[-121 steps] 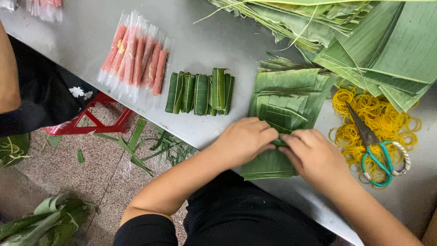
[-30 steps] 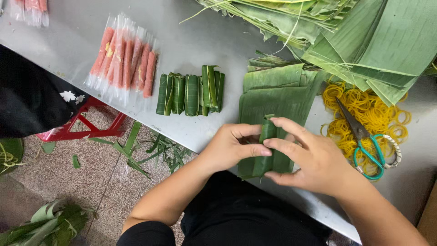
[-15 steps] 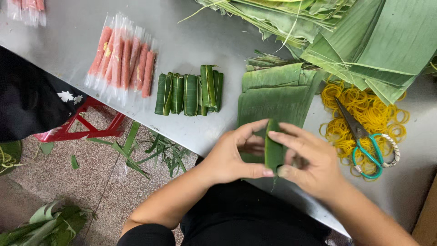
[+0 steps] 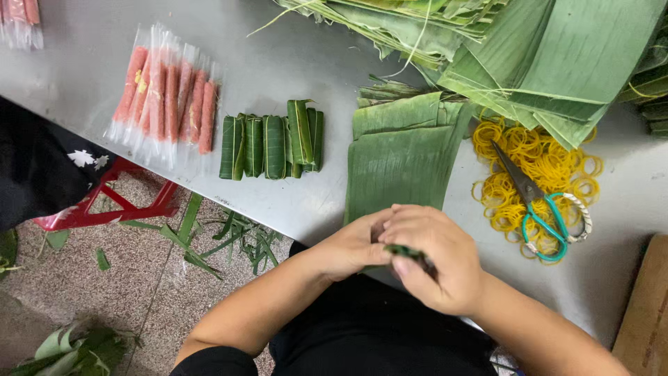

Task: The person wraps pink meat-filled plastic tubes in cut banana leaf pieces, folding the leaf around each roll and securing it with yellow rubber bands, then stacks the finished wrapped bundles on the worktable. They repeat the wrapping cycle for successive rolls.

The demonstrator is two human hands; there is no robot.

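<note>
Both my hands meet at the table's near edge around a small leaf-wrapped roll [image 4: 407, 253]. My left hand [image 4: 351, 245] grips it from the left, and my right hand [image 4: 435, 261] closes over its end, hiding most of it. Just beyond my hands lies a stack of cut banana leaf pieces [image 4: 400, 157]. Several finished green leaf rolls [image 4: 271, 143] lie side by side to the left of the stack. Further left are several pink sausages in clear plastic sleeves [image 4: 167, 97].
A heap of yellow rubber bands [image 4: 518, 177] lies to the right, with teal-handled scissors [image 4: 539, 202] on top. Large banana leaves [image 4: 557, 56] pile up at the back. A red stool [image 4: 104, 202] and leaf scraps [image 4: 223, 240] sit on the floor at left. A cardboard box [image 4: 643, 306] is at the right edge.
The leaf piece I picked from the stack is now rolled tight. My hands pulled it back from the stack to the table's near edge and closed over it.
</note>
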